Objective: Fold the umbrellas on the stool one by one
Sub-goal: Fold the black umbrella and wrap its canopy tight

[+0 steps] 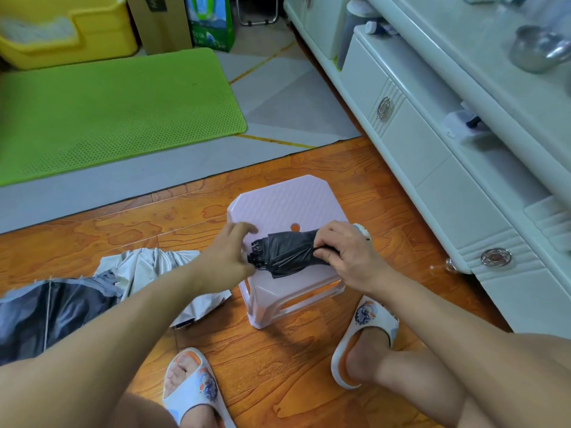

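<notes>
- Stool (278, 199): pale pink plastic, stands on the orange wood-pattern floor, small round hole in the seat.
- Black umbrella (285, 253): collapsed, lies sideways across the near half of the stool seat, fabric bunched and wrinkled, rib tips sticking out at its left end.
- Right hand (346, 248): over the right end of the stool, fingers curled round the umbrella's right end, gripping the gathered fabric. A white knob, likely the handle end, pokes out just past the knuckles.
- Left hand (230, 256): at the left edge of the stool, right at the umbrella's rib-tip end. Fingers bent and spread, thumb low, index high, as if framing the tips; cannot tell whether they actually pinch anything.
- Second umbrella (92, 291): on the floor left of the stool, open and crumpled, silver outer side, dark lining, partly under the left forearm.
- Feet in white slippers (367, 329) on the floor, nearer the camera than the stool, one each side.
- White cabinet (432, 156) with round metal knobs runs along the floor to the right of the stool.
- Green mat (117, 106) on a grey rug, beyond the stool to the left; yellow bin (77, 29) behind that.
</notes>
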`<act>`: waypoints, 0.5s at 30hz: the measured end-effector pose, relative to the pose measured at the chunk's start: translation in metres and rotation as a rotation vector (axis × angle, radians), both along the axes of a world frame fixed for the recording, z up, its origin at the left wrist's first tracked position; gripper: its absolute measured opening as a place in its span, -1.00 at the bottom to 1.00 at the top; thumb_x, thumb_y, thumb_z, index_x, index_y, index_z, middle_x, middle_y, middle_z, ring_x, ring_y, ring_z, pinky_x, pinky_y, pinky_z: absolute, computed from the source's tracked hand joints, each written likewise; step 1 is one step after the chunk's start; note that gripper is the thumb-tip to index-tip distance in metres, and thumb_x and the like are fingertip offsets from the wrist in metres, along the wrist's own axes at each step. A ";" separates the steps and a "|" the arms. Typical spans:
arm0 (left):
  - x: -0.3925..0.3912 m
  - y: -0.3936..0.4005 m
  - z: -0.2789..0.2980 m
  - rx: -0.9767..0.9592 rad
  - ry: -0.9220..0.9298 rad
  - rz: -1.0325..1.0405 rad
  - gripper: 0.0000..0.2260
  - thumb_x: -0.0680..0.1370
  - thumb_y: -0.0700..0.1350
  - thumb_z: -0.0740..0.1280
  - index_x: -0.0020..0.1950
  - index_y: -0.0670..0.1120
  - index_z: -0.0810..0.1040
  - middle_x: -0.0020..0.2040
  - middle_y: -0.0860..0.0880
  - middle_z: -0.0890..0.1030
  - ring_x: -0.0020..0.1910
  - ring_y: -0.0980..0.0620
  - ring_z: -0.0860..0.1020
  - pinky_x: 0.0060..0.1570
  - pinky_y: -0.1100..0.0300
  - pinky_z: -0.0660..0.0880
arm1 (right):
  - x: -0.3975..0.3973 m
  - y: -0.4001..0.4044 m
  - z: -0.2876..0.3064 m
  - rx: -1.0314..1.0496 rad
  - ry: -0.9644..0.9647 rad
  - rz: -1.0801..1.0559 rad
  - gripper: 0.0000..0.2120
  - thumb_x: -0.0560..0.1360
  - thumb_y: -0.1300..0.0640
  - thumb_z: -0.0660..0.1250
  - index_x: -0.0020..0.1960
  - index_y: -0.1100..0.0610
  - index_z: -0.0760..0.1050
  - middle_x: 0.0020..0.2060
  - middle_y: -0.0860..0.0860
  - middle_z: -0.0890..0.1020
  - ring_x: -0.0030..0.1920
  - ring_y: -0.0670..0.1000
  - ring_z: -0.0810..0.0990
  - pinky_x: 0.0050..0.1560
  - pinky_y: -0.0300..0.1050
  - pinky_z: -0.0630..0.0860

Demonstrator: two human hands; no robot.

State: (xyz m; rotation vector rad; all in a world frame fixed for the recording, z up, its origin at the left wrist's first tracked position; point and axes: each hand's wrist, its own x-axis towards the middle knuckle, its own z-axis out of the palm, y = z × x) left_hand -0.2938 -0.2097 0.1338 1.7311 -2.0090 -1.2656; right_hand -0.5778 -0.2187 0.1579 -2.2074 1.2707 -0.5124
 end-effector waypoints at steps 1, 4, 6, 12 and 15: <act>-0.002 -0.003 0.007 0.041 0.055 0.023 -0.38 0.45 0.03 0.31 0.50 0.09 0.26 0.37 0.06 0.27 0.40 -0.04 0.31 0.32 -0.05 0.40 | 0.001 0.000 0.000 -0.005 0.013 0.005 -0.97 0.52 0.15 0.38 -0.07 0.12 0.57 -0.12 -0.10 0.52 -0.06 -0.06 0.45 0.02 -0.25 0.32; -0.025 -0.002 0.021 -0.196 -0.107 -0.158 -0.31 0.46 0.32 0.17 0.60 0.20 0.21 0.53 0.05 0.28 0.51 -0.01 0.19 0.47 -0.11 0.23 | 0.002 0.002 0.000 -0.015 0.027 0.024 -0.93 0.51 0.14 0.36 -0.09 0.15 0.56 -0.16 -0.06 0.54 -0.09 -0.05 0.44 0.00 -0.21 0.33; -0.045 0.001 0.012 -0.317 -0.172 -0.277 -0.37 0.53 0.36 0.08 0.57 0.20 0.29 0.50 0.03 0.39 0.47 -0.07 0.32 0.42 -0.14 0.31 | 0.004 0.002 0.002 -0.017 0.027 0.029 -0.94 0.52 0.14 0.36 -0.09 0.14 0.55 -0.18 -0.06 0.54 -0.09 -0.03 0.44 0.00 -0.19 0.34; -0.064 -0.007 -0.008 -0.217 -0.210 -0.090 -0.33 0.52 0.41 0.22 0.59 0.26 0.18 0.34 0.03 0.50 0.30 -0.07 0.42 0.21 -0.05 0.46 | 0.002 0.006 0.002 0.003 0.000 0.056 -0.92 0.52 0.15 0.40 -0.14 0.11 0.55 -0.22 -0.09 0.54 -0.11 -0.05 0.42 -0.05 -0.16 0.36; -0.075 -0.005 -0.006 -0.222 -0.339 -0.100 -0.33 0.54 0.38 0.25 0.60 0.23 0.20 0.26 0.01 0.49 0.24 -0.09 0.41 0.11 -0.02 0.42 | -0.001 0.013 0.004 -0.043 -0.005 0.091 -0.90 0.53 0.18 0.41 -0.16 0.10 0.54 -0.23 -0.09 0.53 -0.12 -0.05 0.41 -0.02 -0.11 0.39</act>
